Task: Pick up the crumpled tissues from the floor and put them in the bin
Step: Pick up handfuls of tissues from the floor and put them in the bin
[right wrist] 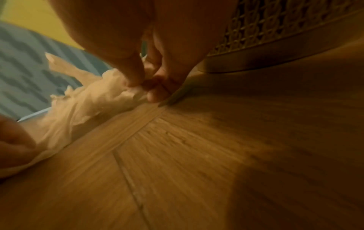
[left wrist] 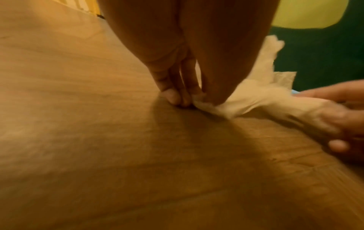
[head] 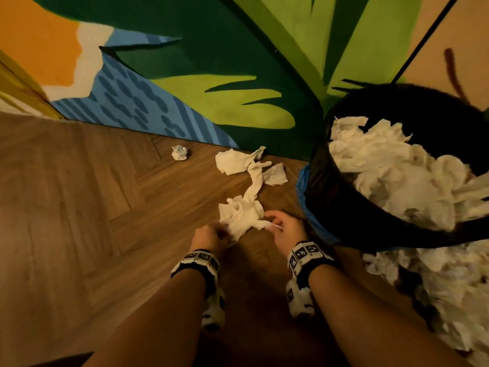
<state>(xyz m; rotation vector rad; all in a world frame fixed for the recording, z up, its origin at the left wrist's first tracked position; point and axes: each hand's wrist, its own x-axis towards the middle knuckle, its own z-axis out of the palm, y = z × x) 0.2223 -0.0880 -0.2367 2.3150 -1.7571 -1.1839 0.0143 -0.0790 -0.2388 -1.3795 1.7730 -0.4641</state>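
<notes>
A long white crumpled tissue (head: 244, 213) lies on the wooden floor, trailing back toward the wall. My left hand (head: 211, 235) pinches its near left end (left wrist: 204, 102) against the floor. My right hand (head: 284, 226) pinches the right end (right wrist: 135, 89) between thumb and fingers. A flatter tissue (head: 232, 161), a small scrap (head: 275, 174) and a tight tissue ball (head: 179, 152) lie farther back by the wall. The black bin (head: 344, 207) stands at the right, heaped with white tissues (head: 402, 170).
A painted wall (head: 211, 75) in green, blue and orange closes the back. More white tissues (head: 449, 282) are piled on the floor in front of the bin, by my right forearm. Herringbone wooden floor (head: 66, 207) spreads out to the left.
</notes>
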